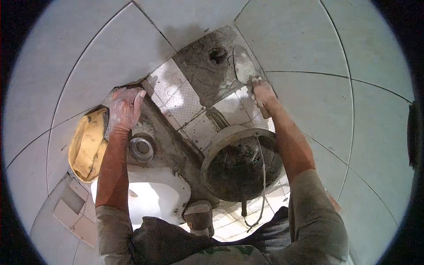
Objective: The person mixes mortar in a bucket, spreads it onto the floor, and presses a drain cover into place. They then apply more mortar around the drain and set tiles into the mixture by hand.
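My right hand (264,93) is closed around the handle of a trowel (244,65). Its mortar-smeared blade lies over the floor corner, beside a patch of grey mortar (205,73) with a dark round hole (217,55). My left hand (126,108), coated in pale dust, rests on the far end of a raised cement ledge (165,128), thumb apart from the fingers. The fingertips are partly hidden there. Between my arms stands a bucket (240,168) with dark, wet-looking contents and a cord across it.
White patterned floor tiles (194,128) lie between ledge and bucket. A round drain fitting (141,149) and a white ceramic basin (159,194) are set in the ledge. A yellow container (88,145) sits by my left forearm. Large grey wall tiles (304,39) close in the corner.
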`<action>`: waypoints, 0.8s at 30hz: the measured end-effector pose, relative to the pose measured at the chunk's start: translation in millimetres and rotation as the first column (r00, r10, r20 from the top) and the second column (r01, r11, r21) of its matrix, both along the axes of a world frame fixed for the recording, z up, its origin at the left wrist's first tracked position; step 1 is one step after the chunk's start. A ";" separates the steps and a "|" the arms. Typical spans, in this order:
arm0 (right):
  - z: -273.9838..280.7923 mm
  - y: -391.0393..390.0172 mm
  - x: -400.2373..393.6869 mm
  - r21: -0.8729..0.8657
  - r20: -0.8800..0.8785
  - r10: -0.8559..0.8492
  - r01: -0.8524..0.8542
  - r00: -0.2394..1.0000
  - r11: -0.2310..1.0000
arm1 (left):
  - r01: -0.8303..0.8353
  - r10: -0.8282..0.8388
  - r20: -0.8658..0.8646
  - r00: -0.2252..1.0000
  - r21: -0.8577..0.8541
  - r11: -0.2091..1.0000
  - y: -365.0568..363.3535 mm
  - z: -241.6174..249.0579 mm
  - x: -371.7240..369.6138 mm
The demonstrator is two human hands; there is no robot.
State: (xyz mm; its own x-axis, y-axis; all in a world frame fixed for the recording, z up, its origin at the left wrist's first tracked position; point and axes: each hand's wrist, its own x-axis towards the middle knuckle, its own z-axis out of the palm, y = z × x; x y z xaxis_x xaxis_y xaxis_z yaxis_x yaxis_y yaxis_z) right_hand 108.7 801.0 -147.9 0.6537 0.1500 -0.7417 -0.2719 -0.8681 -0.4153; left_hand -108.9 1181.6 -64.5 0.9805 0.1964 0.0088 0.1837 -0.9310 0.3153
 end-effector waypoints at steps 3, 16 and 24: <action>-26.6 -7.2 16.1 -0.108 -0.021 0.311 -0.311 0.950 0.944 | -0.018 0.018 -0.034 0.999 0.000 1.000 0.8 -0.2 1.2; 7.5 -45.1 -5.7 -0.348 0.176 0.367 -0.291 0.913 0.891 | -0.018 0.019 -0.026 0.999 0.039 0.999 -4.6 8.9 3.2; 1.0 -32.3 6.0 -0.368 0.220 0.478 -0.381 0.851 0.848 | 0.008 -0.008 0.000 1.000 0.081 0.997 -0.6 -1.8 -0.7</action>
State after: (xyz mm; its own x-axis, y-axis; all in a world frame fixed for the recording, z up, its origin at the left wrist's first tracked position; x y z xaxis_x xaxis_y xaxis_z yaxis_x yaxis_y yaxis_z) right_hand 114.6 768.7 -146.9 0.7675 0.2696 -0.5816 0.2501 -0.9613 -0.1155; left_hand -109.6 1181.0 -66.3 0.9820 0.1874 0.0245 0.1763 -0.9550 0.2385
